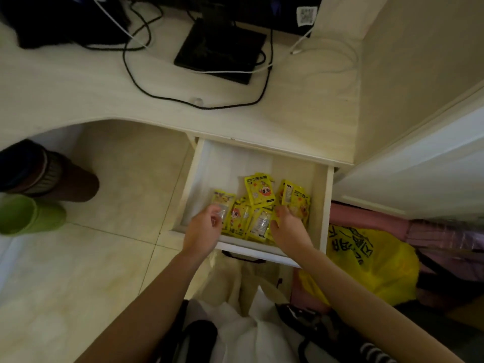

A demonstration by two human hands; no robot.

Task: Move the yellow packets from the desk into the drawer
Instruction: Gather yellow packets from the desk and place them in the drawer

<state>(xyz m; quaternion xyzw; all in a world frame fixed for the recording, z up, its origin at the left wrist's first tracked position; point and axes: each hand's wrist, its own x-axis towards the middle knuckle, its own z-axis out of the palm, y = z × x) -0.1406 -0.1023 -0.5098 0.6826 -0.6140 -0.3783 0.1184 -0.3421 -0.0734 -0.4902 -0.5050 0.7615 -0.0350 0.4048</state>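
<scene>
Head view is showing both forearms reaching down into the open drawer (323,205). Left hand (203,229) is curling loosely over the yellow packets (258,208) at the drawer's front; right hand (286,226) is pressing flat on them, fingers spread, gripping nothing.

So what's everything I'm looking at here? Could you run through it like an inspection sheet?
Surface: pale wood desk, no packets on it.
Job's things: yellow packets piled in the open drawer.
Clutter: black monitor base on the desk.
Hands: left hand and right hand both down among the packets; grip unclear.
Cables: black cable and white cable loop across the desk.
Surroundings: yellow bag beside the drawer, green slipper on tiled floor.
</scene>
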